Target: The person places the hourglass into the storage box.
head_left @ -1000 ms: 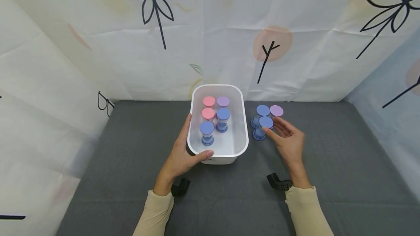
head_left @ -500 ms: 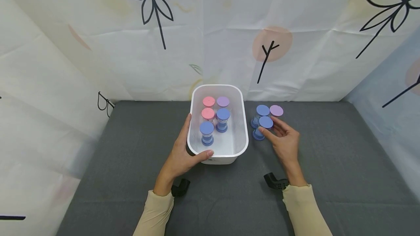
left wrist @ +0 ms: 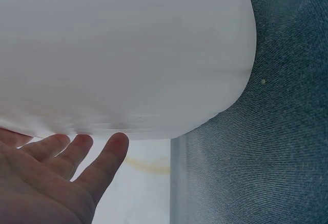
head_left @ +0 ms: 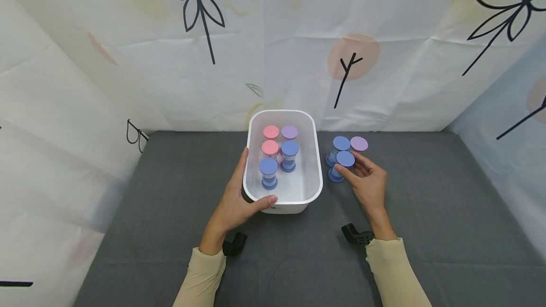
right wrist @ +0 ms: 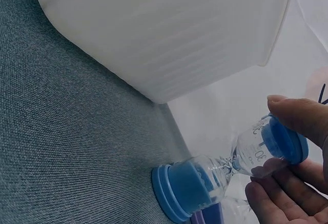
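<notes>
My left hand (head_left: pixel 232 205) rests against a white plastic bin (head_left: pixel 304 185). Its fairly straight fingers (left wrist: pixel 105 167) touch the side wall, while the thumb lies over the front rim. To the bin's right, my right hand (head_left: pixel 371 186) pinches the upper end of a blue-capped hourglass (head_left: pixel 345 158) between thumb and fingers. That sand timer stands upright, its blue base (right wrist: pixel 187 185) down at the grey cloth. Right behind it are another blue hourglass (head_left: pixel 341 143) and a purple-topped one (head_left: pixel 359 144), the latter partly hidden by my fingers.
Inside the bin stand several hourglasses: two pink-topped ones (head_left: pixel 270 148), a purple one (head_left: pixel 289 132) and two blue ones (head_left: pixel 268 167). Grey cloth (head_left: pixel 281 259) covers the table. A white patterned curtain (head_left: pixel 294 75) rises at its back edge.
My right hand has shifted slightly left, its thumb moving in against the front blue hourglass. The left hand and the bin stay where they were.
</notes>
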Demonstrator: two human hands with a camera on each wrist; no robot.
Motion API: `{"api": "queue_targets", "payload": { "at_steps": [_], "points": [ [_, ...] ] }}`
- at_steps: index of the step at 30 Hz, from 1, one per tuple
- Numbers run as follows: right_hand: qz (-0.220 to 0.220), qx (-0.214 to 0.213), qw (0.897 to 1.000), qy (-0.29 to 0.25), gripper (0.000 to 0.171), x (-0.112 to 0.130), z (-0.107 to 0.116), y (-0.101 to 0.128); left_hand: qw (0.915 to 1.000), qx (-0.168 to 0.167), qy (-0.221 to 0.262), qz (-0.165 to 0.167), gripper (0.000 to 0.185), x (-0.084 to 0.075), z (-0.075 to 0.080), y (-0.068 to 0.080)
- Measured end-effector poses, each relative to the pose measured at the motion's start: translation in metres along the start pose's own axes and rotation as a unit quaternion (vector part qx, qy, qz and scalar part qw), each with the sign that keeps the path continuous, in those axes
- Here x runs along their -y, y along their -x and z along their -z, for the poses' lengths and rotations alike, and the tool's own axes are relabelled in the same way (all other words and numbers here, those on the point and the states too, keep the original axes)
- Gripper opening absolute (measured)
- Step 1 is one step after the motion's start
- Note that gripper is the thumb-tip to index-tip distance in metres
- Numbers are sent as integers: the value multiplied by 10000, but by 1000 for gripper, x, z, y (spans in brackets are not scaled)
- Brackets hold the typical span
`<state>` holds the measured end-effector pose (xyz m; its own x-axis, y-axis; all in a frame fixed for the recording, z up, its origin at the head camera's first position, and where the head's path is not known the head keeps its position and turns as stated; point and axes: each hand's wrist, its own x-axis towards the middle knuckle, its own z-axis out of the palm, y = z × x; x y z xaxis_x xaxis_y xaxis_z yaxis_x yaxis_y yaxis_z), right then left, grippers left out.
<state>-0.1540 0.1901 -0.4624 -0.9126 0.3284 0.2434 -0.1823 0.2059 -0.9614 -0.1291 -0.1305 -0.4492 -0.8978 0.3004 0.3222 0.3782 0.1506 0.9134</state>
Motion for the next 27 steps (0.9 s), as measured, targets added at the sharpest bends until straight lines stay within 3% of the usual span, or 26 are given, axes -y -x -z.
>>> {"api": "queue_targets", "payload": {
  "at_steps": [9, 27],
  "points": [
    [25, -80, 9999, -121, 49, 2, 0, 1, 10000, 21, 33, -7, 119, 0, 0, 0],
    [230, -146, 9996, -90, 48, 43, 11, 9, 10000, 9, 34, 4, 120, -1, 1, 1]
  ]
}}
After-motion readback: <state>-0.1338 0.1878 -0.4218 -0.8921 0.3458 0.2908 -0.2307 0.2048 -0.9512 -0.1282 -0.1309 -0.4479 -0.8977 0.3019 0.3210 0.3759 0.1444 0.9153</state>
